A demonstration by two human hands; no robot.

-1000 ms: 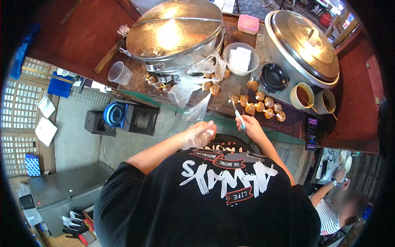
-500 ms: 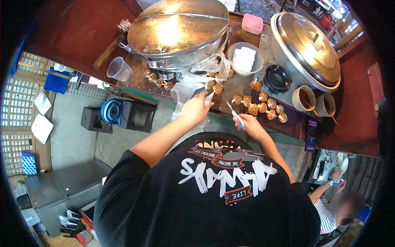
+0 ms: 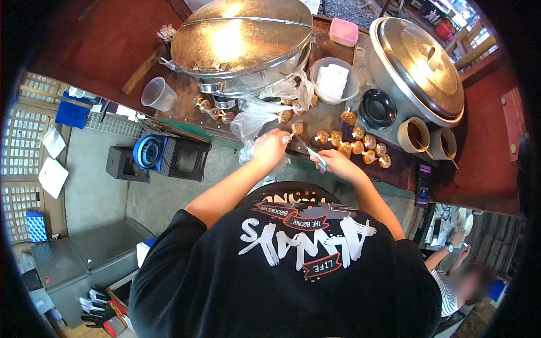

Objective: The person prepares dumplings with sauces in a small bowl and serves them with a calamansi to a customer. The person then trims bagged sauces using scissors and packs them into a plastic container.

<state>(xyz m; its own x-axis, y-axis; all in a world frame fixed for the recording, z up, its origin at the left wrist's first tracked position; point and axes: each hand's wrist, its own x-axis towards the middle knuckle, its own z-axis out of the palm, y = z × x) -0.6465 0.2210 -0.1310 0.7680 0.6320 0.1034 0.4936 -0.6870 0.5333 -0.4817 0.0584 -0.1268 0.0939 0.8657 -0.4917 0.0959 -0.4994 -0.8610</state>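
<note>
Scissors (image 3: 312,152) had shifted left toward sauce bag (image 3: 297,128) near table (image 3: 324,120) edge. Right hand (image 3: 337,163) gripped them; left hand (image 3: 270,149) seemingly pinched bag's neck (image 3: 287,138). Clean snip called for taut neck, left hand clear.

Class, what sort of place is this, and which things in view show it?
Probably a small food stall: a large lidded pot, many small plastic bags of brown filling and a tub of dark liquid share one counter.
</note>
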